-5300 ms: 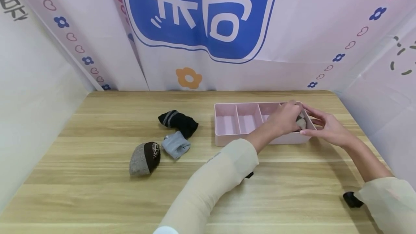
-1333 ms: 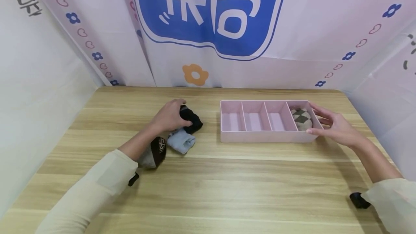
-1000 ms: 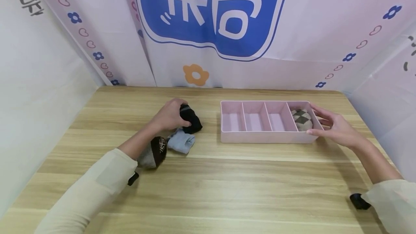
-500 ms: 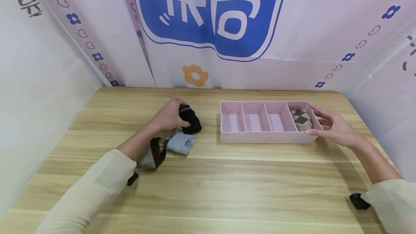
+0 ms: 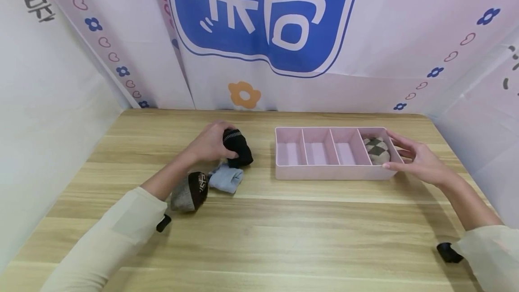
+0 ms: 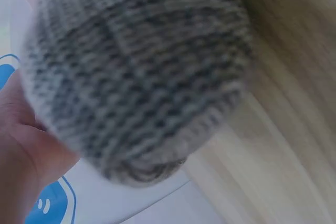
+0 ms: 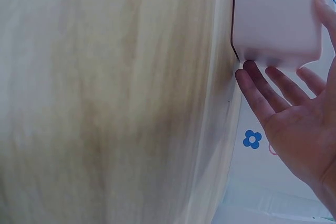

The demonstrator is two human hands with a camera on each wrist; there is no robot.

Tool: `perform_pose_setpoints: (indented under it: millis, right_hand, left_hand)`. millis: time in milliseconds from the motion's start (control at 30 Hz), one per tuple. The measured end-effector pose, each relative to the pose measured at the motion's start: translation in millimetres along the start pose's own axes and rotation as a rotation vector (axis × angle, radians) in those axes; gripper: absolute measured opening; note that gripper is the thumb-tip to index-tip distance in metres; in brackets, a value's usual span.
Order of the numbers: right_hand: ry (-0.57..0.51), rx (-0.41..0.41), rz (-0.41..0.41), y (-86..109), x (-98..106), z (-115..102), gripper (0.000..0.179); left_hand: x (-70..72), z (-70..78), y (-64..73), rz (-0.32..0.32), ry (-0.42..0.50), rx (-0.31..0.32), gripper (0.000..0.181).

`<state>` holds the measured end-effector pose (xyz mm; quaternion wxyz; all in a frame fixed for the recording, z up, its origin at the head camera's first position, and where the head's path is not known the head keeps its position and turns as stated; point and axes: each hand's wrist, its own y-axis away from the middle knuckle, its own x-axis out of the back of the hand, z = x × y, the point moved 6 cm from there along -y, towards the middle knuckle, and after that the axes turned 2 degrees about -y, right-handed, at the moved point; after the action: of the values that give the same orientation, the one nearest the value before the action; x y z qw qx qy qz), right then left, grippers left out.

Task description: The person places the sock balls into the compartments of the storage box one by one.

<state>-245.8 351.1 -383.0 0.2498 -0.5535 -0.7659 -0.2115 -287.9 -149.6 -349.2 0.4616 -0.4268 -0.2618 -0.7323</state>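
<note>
My left hand (image 5: 211,142) grips a rolled black sock (image 5: 238,148) with grey stripes, thumb on its near side. Just in front of it lies a light blue folded sock (image 5: 225,178). Below my left wrist sits a grey-and-dark-brown sock ball (image 5: 189,193); its knit grey part (image 6: 136,66) fills much of the left wrist view and hides most of that hand. My right hand (image 5: 421,161) touches the right end of a pink divided box (image 5: 336,173), its fingers spread and fairly straight in the right wrist view. A beige-and-green argyle sock (image 5: 377,150) lies in the box's rightmost compartment.
The wooden table (image 5: 259,238) extends to a printed cloth backdrop (image 5: 365,84) at its far edge, with white cloth at both sides. Black straps (image 5: 449,252) show at the sleeve cuffs.
Since the earliest frame, my left hand has left the rightmost compartment, where the argyle sock now shows, and moved left to the black sock. Over the last second both hands stay nearly still.
</note>
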Motion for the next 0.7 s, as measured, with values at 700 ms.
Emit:
perform_pose_setpoints:
  millis: [700]
  right_hand:
    - [-0.001,0.024,0.011,0.6,-0.3,-2.5,0.093]
  left_hand:
    - [23.0,41.5,-4.5,0.086,0.133,-0.064,0.073]
